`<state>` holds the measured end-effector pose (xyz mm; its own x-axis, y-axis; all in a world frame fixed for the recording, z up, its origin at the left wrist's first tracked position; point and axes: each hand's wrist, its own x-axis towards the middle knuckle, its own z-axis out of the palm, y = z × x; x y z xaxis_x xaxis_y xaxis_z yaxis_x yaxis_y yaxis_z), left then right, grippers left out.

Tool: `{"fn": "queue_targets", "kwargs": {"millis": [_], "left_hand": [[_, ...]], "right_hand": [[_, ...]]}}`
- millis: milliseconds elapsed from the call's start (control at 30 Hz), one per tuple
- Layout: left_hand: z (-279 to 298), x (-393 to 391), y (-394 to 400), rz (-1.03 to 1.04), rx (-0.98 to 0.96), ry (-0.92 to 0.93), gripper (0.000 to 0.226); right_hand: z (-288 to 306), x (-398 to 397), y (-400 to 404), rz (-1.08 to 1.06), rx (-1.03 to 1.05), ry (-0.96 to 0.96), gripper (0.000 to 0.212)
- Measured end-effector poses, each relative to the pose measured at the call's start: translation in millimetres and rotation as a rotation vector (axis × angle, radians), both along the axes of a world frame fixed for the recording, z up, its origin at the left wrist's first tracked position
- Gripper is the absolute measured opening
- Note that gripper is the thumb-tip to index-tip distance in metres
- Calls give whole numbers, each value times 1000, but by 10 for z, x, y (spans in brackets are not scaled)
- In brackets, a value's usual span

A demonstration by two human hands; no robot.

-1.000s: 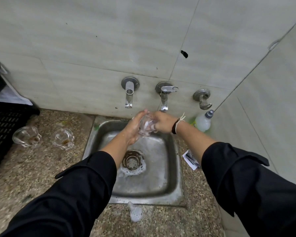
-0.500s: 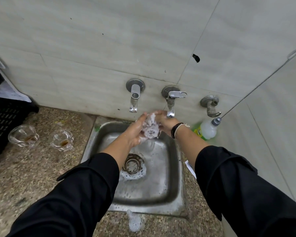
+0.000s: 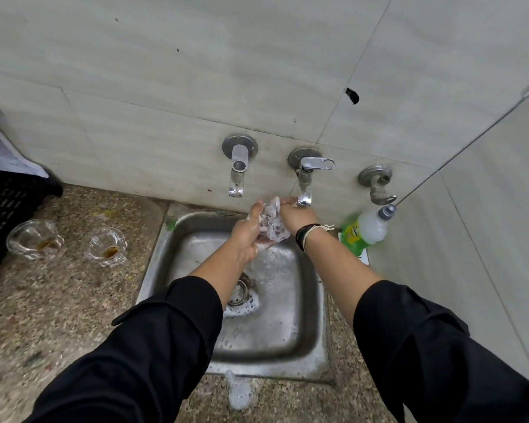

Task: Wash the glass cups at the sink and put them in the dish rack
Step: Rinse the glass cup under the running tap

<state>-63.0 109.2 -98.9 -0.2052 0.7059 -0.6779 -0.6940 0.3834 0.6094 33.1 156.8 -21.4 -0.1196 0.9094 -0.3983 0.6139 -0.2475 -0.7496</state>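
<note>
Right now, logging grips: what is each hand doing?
Left hand: holds the soapy clear glass cup from below.
Right hand: grips the same cup near the top.

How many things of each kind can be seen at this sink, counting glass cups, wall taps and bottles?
Clear glass cups: 3 – a soapy one in both hands, and two with brown dregs on the speckled counter.
Metal wall taps: 3.
Green-labelled plastic soap bottle: 1.
Total: 7.
</note>
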Motion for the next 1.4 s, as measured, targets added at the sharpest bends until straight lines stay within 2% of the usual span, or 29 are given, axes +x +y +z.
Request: {"fn": "queue_targets", "kwargs": {"millis": [100, 267, 367, 567, 667, 867, 933, 1000, 1100, 1200, 1300, 1400], "left_hand": [[38, 103, 23, 38, -20, -5, 46], [115, 209, 71, 118, -84, 6, 39], [132, 250, 77, 134, -93, -31, 36], [110, 283, 28, 130, -101, -151, 43], [151, 267, 3, 110, -111, -185, 37], [247, 245, 34, 158, -65, -291, 53], [236, 250, 32, 142, -67, -265, 51], [201, 266, 27, 110, -55, -177, 45], [173, 322, -1, 55, 8, -41, 37], [216, 349, -33, -4, 100, -42, 32], [211, 375, -39, -86, 149, 34, 44], [166, 389, -56, -113, 182, 137, 70]], "right_hand": [[12, 58, -41, 64, 95, -114, 26], [60, 159, -264, 274, 240, -180, 26], [-16, 210, -392, 329, 316, -133, 7], [-68, 348, -538, 305, 543, -214, 50], [-68, 341, -502, 298, 573, -221, 53], [-157, 458, -583, 462, 723, -193, 45], [-208, 541, -601, 479, 760, -182, 43], [-207, 581, -559, 393, 713, -170, 42], [-171, 594, -463, 344, 641, -150, 59], [-172, 623, -407, 375, 632, -198, 59], [-221, 681, -377, 363, 652, -222, 55], [-260, 737, -377, 417, 716, -266, 50]]}}
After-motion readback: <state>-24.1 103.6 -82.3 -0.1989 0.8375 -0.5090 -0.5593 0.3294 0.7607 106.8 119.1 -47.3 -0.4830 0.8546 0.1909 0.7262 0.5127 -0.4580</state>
